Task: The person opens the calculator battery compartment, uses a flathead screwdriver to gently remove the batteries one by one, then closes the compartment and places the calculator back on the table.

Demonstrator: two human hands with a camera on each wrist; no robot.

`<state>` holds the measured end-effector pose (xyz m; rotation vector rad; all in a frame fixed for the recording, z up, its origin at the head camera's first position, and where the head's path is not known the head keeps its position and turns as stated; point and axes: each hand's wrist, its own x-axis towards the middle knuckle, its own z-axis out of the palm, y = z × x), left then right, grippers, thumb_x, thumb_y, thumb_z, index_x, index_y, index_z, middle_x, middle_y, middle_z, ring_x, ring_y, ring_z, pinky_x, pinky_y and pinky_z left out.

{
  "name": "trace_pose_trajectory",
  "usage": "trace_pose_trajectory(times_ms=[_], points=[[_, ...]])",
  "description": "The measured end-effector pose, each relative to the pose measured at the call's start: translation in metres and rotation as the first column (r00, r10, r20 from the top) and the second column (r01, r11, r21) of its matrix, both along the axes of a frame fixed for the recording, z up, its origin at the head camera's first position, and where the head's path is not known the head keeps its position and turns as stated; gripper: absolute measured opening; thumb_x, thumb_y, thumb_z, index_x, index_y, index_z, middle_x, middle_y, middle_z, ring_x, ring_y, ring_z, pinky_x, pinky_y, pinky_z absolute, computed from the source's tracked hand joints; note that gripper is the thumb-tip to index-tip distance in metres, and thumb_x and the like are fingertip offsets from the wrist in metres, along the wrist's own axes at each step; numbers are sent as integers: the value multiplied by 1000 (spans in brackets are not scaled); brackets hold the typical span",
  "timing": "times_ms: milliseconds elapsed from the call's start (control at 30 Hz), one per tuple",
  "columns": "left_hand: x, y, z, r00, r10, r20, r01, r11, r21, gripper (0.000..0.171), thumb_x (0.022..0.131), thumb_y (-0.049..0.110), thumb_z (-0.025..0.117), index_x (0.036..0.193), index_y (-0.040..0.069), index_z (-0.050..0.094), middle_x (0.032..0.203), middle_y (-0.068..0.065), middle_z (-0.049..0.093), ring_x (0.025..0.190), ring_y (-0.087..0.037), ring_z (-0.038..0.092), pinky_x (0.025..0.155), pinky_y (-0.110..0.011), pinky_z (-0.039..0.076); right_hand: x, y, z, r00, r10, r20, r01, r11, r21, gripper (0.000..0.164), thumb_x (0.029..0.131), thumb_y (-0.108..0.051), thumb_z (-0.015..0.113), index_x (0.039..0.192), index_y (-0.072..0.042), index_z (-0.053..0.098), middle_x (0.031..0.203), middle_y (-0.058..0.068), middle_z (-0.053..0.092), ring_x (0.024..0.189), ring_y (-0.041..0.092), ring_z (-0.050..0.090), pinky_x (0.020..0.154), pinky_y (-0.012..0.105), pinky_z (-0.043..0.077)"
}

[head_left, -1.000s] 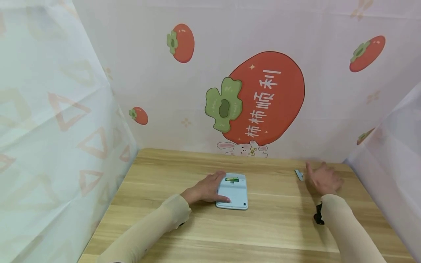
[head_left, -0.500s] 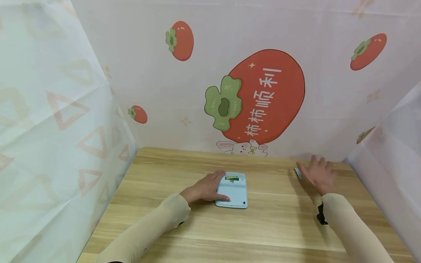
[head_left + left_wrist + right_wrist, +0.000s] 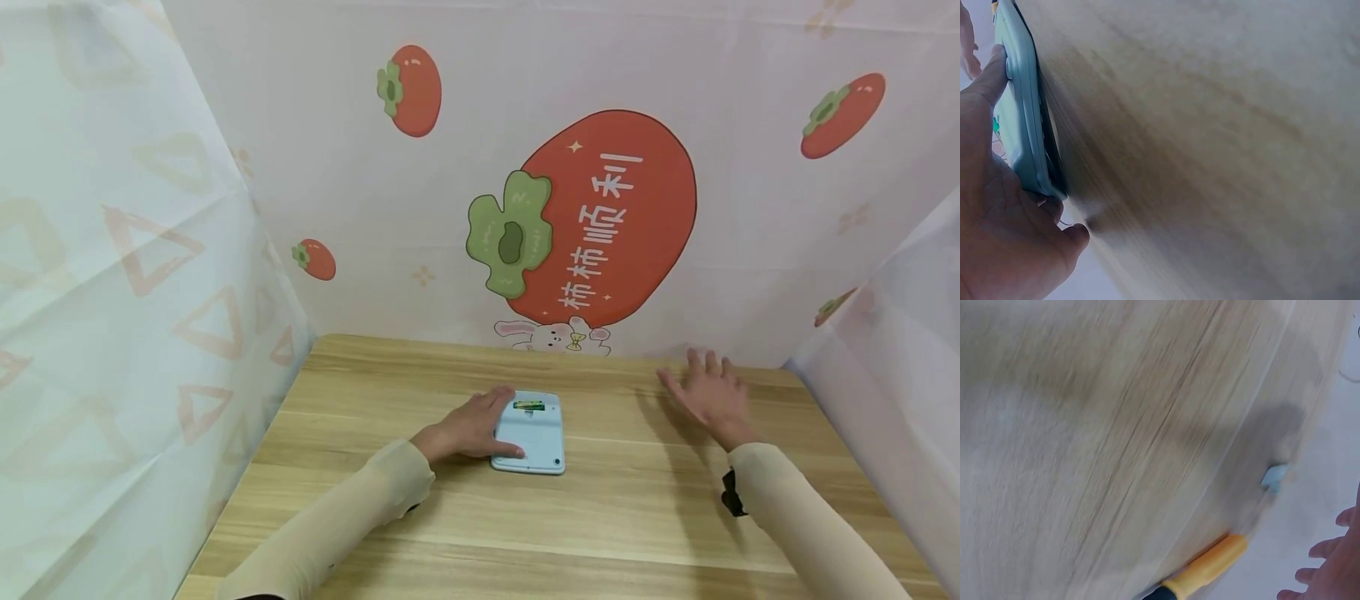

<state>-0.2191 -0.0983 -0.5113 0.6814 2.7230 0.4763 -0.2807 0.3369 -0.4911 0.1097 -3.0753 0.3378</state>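
A light-blue calculator (image 3: 531,437) lies back side up on the wooden table. Its battery slot is uncovered, with a green battery (image 3: 529,406) inside. My left hand (image 3: 472,425) holds it from the left, thumb on its back near the front and fingers at its far end; the left wrist view shows the calculator's edge (image 3: 1030,106) against that hand. Over the far right of the table, my right hand (image 3: 712,400) spreads its fingers and holds nothing. A small light-blue cover (image 3: 1274,477) lies near it in the right wrist view; the hand hides it in the head view.
An orange-and-black handle (image 3: 1213,565), like a screwdriver's, lies at the bottom of the right wrist view. White cloth with persimmon prints (image 3: 615,225) rises behind the table (image 3: 615,517) and along both sides.
The right hand has moved left and slightly away from me, over the small cover, which was visible beside it before. The left hand and the calculator have stayed put.
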Motion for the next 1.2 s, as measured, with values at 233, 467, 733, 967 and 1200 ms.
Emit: trace_pose_trajectory(times_ms=[233, 467, 733, 967, 1200], points=[[1, 0, 1, 1000, 1, 0, -1, 1000, 5, 112, 89, 72, 71, 170, 14, 20, 177, -5, 20, 162, -23, 23, 132, -45, 21, 3, -20, -2, 993, 54, -106, -50, 998, 38, 93, 105, -71, 38, 159, 3, 34, 161, 39, 32, 144, 65, 28, 107, 86, 27], [-1, 2, 0, 1000, -3, -10, 3, 1000, -8, 112, 89, 73, 70, 170, 15, 21, 177, -5, 21, 161, -22, 24, 132, -44, 21, 6, -43, 2, 977, 121, -175, -110, 991, 74, 81, 104, -61, 52, 155, 2, 43, 157, 36, 42, 142, 60, 38, 110, 80, 34], [0, 2, 3, 1000, -9, -27, 8, 999, -45, 112, 88, 76, 68, 170, 16, 22, 176, -4, 23, 162, -20, 23, 132, -45, 20, 12, -75, 13, 968, 199, -152, -191, 979, 67, 79, 104, -58, 56, 156, 0, 44, 158, 32, 44, 144, 55, 40, 114, 77, 31], [1, 0, 3, 999, -8, -36, 7, 999, -33, 112, 88, 75, 70, 169, 13, 24, 176, -6, 25, 161, -22, 26, 132, -46, 21, 15, -102, 15, 941, 282, -189, -278, 959, 48, 71, 101, -49, 64, 153, -2, 52, 154, 28, 53, 141, 50, 47, 112, 75, 36], [0, -1, 2, 999, -15, -42, 14, 999, -35, 112, 88, 75, 70, 169, 13, 23, 176, -6, 25, 161, -22, 26, 132, -46, 21, 19, -119, 20, 908, 376, -183, -375, 926, 38, 67, 100, -46, 69, 150, -2, 56, 150, 24, 58, 138, 49, 53, 113, 72, 40]])
